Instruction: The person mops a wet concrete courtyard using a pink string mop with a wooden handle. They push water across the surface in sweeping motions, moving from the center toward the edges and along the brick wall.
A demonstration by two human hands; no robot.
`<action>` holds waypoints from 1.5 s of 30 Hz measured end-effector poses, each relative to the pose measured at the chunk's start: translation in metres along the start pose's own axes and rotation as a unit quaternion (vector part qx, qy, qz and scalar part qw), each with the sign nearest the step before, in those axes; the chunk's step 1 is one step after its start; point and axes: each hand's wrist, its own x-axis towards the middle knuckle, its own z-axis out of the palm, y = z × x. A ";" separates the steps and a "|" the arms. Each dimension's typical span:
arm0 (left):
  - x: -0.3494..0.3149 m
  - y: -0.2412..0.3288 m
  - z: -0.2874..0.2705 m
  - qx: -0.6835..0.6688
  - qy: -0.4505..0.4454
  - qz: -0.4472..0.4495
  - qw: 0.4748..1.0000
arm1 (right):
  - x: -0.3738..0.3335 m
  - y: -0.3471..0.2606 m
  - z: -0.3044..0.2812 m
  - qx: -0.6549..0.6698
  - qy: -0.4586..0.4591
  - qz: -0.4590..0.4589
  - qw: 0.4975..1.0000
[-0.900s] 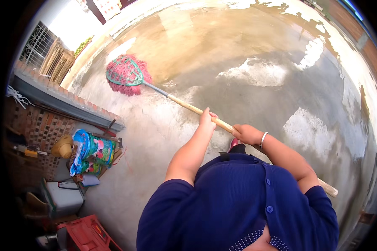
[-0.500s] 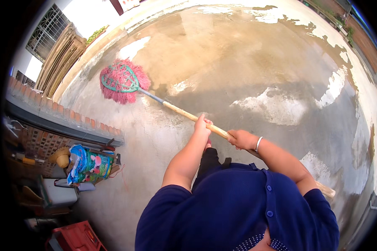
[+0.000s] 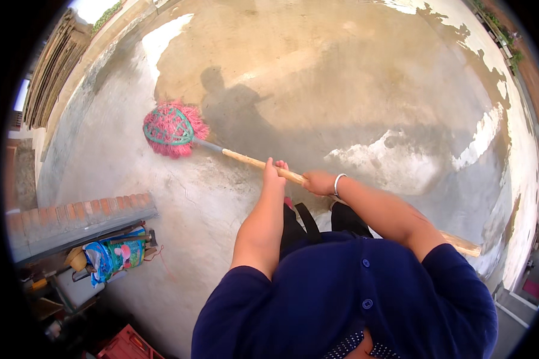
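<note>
A long-handled broom [image 3: 245, 159] slants across the view, its shaggy pink bristle head [image 3: 170, 129] at the left on the concrete floor. A green lattice frame covers the back of that head, and a grey sleeve joins it to the pale wooden pole. My left hand [image 3: 275, 169] is closed round the pole nearer the head. Farther up, my right hand [image 3: 320, 182], with a silver bangle at the wrist, grips it too. Beneath my right forearm the pole is hidden; its butt end [image 3: 461, 244] shows again at the right.
Wet brown floor [image 3: 317, 66] spreads ahead, with pale dry patches. A low brick-topped wall [image 3: 84, 209] stands at the left; beside it are a blue patterned bag [image 3: 111, 260] and a red crate [image 3: 129, 346]. Stacked planks [image 3: 54, 66] lean at the far left.
My view has turned and shifted. In the picture, both hands sit farther left, and the broom head is slightly lower. A person-shaped shadow now shows on the wet floor. Both hands still hold the pole.
</note>
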 end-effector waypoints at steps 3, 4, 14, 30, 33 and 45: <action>0.000 -0.037 0.041 -0.012 -0.003 -0.023 1.000 | 0.052 0.023 -0.035 -0.073 0.020 -0.025 0.997; 0.014 -0.048 0.052 -0.015 -0.026 -0.024 0.999 | 0.065 0.036 -0.052 -0.082 0.038 -0.044 0.995; 0.054 -0.124 0.182 -0.084 0.038 0.039 0.995 | -0.069 0.173 -0.245 0.007 -0.178 0.014 0.984; 0.102 -0.315 0.342 0.091 0.184 0.026 0.978 | -0.143 0.371 -0.346 0.284 -0.117 0.117 0.944; 0.098 -0.381 0.392 0.165 0.169 0.026 0.971 | -0.175 0.424 -0.355 0.335 -0.075 0.104 0.934; 0.108 -0.660 0.520 0.401 -0.017 -0.029 0.916 | -0.272 0.578 -0.328 0.475 0.182 0.179 0.842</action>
